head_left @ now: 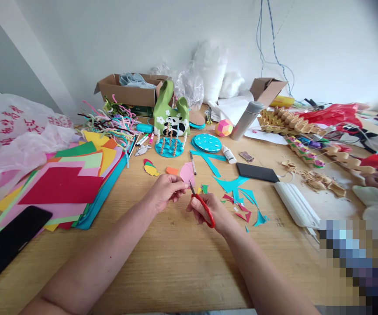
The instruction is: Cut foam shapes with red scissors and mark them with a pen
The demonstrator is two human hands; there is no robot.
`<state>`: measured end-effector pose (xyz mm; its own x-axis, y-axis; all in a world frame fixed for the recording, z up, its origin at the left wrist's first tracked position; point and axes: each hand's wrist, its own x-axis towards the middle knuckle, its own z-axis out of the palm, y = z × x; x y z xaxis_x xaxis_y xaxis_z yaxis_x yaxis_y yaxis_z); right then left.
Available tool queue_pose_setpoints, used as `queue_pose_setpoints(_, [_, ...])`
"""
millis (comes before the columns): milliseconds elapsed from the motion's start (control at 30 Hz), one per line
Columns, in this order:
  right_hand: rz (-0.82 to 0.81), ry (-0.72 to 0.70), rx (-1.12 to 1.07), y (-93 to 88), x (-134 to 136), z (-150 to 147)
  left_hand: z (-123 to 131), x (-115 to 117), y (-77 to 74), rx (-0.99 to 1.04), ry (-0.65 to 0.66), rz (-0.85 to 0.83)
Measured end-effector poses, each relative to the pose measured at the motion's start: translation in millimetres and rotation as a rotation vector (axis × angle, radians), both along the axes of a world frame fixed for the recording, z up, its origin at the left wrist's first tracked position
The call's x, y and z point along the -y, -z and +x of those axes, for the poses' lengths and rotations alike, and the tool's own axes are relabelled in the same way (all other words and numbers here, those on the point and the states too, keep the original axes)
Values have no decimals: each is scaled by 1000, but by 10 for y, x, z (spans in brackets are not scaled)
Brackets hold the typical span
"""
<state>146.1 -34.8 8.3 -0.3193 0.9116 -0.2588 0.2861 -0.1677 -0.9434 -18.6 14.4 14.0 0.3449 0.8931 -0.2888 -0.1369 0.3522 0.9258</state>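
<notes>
My left hand (pixel 166 189) is closed in a pinch on a pink paper piece (pixel 188 173), held just above the wooden table (pixel 175 262). My right hand (pixel 212 213) grips red-handled scissors (pixel 202 204); their blades point up at the lower edge of the pink piece. Turquoise and red paper scraps (pixel 241 197) lie just right of my hands. A small yellow, red and green cut shape (pixel 150 169) and an orange scrap (pixel 172 170) lie beyond my left hand.
A stack of coloured paper sheets (pixel 74 183) lies at left, with a black phone (pixel 8 243) near it. Further back are turquoise discs (pixel 207 143), a green panda bag (pixel 171 111), pipe cleaners (pixel 110 120), cardboard boxes (pixel 130 92), a steel flask (pixel 246 120), a dark case (pixel 257 172).
</notes>
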Motion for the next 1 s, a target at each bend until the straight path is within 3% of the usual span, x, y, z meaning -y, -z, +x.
queue_pose_setpoints(1000, [-14,26,-5,-5,-16,-11,-11,-7,-22,-7,3,7])
